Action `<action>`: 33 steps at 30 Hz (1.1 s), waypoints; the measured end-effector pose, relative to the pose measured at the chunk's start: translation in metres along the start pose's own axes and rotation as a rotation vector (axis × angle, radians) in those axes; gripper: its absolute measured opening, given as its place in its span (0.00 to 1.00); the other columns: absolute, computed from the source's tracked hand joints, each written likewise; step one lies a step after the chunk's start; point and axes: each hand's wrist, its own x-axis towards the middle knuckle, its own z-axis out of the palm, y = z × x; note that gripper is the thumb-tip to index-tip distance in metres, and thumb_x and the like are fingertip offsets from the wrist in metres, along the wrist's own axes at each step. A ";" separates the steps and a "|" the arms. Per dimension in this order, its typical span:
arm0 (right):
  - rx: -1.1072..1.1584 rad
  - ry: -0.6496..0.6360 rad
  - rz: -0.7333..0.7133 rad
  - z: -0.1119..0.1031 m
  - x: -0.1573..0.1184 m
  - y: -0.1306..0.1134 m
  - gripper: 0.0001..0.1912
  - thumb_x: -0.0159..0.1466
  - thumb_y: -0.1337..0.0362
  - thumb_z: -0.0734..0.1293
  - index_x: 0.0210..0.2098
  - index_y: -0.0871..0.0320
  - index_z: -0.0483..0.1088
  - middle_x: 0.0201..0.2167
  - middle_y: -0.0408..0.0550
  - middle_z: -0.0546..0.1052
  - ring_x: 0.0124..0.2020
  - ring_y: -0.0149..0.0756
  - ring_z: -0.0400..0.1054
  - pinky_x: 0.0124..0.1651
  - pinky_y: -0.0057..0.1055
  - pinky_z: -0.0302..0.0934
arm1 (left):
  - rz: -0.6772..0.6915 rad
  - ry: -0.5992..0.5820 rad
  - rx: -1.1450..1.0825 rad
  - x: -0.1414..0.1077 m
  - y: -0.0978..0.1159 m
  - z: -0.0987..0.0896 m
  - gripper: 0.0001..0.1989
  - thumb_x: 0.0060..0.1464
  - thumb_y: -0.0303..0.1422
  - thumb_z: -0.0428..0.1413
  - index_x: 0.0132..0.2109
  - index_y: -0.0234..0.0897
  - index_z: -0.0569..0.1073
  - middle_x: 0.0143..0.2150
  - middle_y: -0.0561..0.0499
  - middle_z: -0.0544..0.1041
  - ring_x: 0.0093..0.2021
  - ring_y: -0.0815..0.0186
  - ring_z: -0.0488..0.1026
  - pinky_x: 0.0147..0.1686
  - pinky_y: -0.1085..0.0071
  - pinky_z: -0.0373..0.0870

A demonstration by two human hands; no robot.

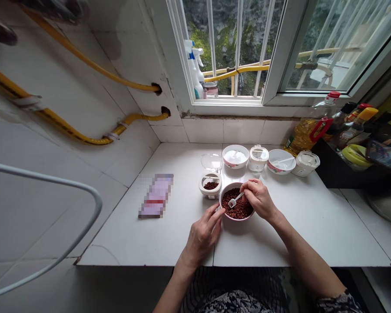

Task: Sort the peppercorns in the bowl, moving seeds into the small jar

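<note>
Head view, all relative to the bowl (237,219): it's on the counter (189,243) in front of me, dark red granules (244,211) inside. My right hand (257,199) pinches a small white spoon (232,203), scoop at the granules. My left hand (204,230), half-open, touches the bowl's left side. Lidded jar (210,192), open, just left of it.

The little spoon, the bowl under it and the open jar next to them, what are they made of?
Little spoon: probably plastic, being plain white with no metal glint.
Bowl: perhaps melamine or glazed ceramic; its pale wall looks smooth, but I can't tell which.
Open jar: likely plastic, with a see-through raised lid and a smooth off-white rim.
</note>
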 end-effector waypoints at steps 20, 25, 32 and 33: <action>0.415 0.002 0.316 0.001 0.003 -0.011 0.08 0.59 0.63 0.61 0.27 0.55 0.71 0.16 0.40 0.75 0.20 0.35 0.69 0.32 0.33 0.65 | 0.007 0.008 0.018 0.002 0.002 0.000 0.23 0.63 0.22 0.49 0.63 0.42 0.64 0.58 0.42 0.75 0.54 0.61 0.78 0.49 0.68 0.79; 0.534 0.034 0.376 0.000 0.006 -0.008 0.08 0.56 0.60 0.63 0.27 0.56 0.72 0.16 0.41 0.76 0.20 0.35 0.69 0.30 0.31 0.64 | 0.014 0.019 0.015 0.002 0.001 0.001 0.24 0.63 0.22 0.49 0.63 0.42 0.64 0.58 0.42 0.75 0.55 0.61 0.78 0.48 0.68 0.79; 0.568 0.075 0.423 -0.001 0.010 -0.009 0.08 0.54 0.59 0.65 0.27 0.56 0.72 0.16 0.42 0.76 0.21 0.35 0.69 0.32 0.32 0.65 | 0.027 0.019 0.019 0.001 0.000 0.002 0.22 0.64 0.22 0.49 0.63 0.41 0.64 0.57 0.41 0.75 0.55 0.60 0.78 0.48 0.68 0.80; 0.566 0.088 0.425 -0.002 0.011 -0.009 0.08 0.54 0.58 0.65 0.27 0.56 0.72 0.16 0.42 0.76 0.21 0.35 0.69 0.32 0.33 0.65 | 0.027 0.018 0.021 0.001 0.001 0.002 0.22 0.64 0.22 0.48 0.63 0.41 0.64 0.57 0.41 0.75 0.55 0.60 0.78 0.48 0.68 0.80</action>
